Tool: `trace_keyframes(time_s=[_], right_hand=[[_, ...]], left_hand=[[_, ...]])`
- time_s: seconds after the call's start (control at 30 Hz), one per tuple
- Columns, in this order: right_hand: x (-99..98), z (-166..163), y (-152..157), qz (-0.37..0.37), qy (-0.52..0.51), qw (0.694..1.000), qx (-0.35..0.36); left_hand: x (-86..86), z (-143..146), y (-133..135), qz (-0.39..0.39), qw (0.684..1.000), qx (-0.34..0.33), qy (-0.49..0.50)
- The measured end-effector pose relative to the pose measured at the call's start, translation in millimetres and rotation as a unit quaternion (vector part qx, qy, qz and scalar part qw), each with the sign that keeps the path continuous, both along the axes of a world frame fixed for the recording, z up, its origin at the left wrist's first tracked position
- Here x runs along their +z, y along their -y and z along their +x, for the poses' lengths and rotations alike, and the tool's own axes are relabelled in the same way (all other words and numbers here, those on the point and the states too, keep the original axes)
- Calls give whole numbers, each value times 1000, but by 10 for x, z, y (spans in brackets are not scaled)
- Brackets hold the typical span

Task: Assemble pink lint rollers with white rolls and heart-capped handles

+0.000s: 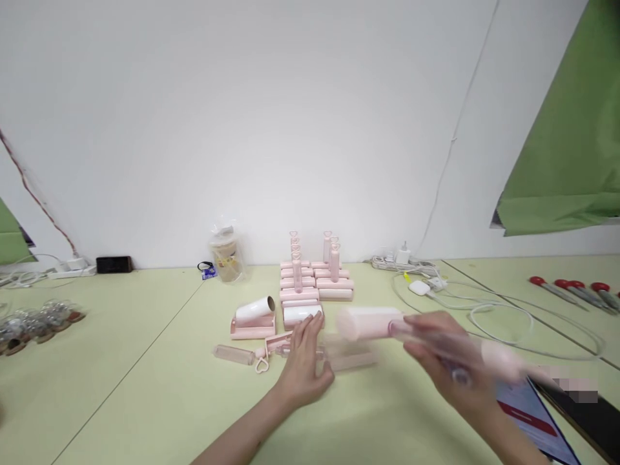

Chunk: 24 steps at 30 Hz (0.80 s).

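1. Gripping a pink lint roller with a white paper roll (368, 323), the right hand (450, 361) is closed around its handle. The roll end points left, held above the counter. Heavy motion blur, so the finger detail is unclear.
2. Left hand (303, 361) lies palm down on the pale green counter (145, 387), fingers stretched out and apart, clamped on nothing that shows.
3. Left fingertips sit just beside a white roll in a pink case (301, 315). Small loose pink plastic parts (277, 342) lie at the thumb side.
4. A translucent pink cover (351, 358) lies on the counter between the two hands, blurred, below the held roller.
5. A clear pink handle with a heart-shaped end (237, 354) lies flat, left of the left hand.
6. A second white roll on a pink tray (254, 311) sits behind that handle, tilted.
7. A stack of pink roller cases with upright heart-topped handles (314, 281) stands behind both, near the wall.
8. A clear plastic cup in a bag (225, 255) sits left of the stack.
9. White cables and chargers (484, 310) run along the right side. Red-capped tools (571, 290) lie far right.
10. A tablet screen (527, 413) lies at the lower right, under the right forearm.
11. Small glass jars (39, 320) sit at the far left edge.
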State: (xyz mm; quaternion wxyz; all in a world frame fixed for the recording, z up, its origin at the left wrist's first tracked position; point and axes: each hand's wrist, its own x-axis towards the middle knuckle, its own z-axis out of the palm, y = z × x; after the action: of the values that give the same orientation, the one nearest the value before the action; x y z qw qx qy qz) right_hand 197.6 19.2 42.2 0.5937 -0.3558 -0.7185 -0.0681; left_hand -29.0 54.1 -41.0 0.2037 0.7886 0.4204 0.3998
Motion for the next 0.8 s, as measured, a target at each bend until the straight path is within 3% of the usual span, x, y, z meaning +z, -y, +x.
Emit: trace_keyframes(time_s=[0.07,0.1,0.17,0.23,0.3,0.4,0.47,0.53,0.63,0.73,0.8], right_hand=[[-120,-30,117,14,82,995,61],[-185,-57,173,-3,129,988,87],[-289,-112,253,-62,222,966,121],[-333,-124,260,-94,293,943,127],[-315,-54,185,-81,312,941,106],[-237,157,12,-64,284,956,41],[-203,258,-48,-104,234,966,26],[-209,240,-28,-180,132,973,52],[-274,17,92,-303,31,940,154],[-345,-215,199,-341,78,912,214],[-379,-287,233,-322,103,919,205]], left_hand=[[142,-20,83,-92,986,-46,132],[220,-20,132,-174,960,-86,201],[356,-7,225,-348,868,-183,302],[434,6,290,-449,791,-242,338],[441,4,312,-482,771,-234,345],[372,-10,291,-492,777,-201,337],[320,0,282,-482,790,-200,321],[286,31,294,-461,817,-187,291],[262,82,333,-412,872,-150,217],[242,108,357,-384,900,-143,152],[215,116,362,-382,904,-135,135]])
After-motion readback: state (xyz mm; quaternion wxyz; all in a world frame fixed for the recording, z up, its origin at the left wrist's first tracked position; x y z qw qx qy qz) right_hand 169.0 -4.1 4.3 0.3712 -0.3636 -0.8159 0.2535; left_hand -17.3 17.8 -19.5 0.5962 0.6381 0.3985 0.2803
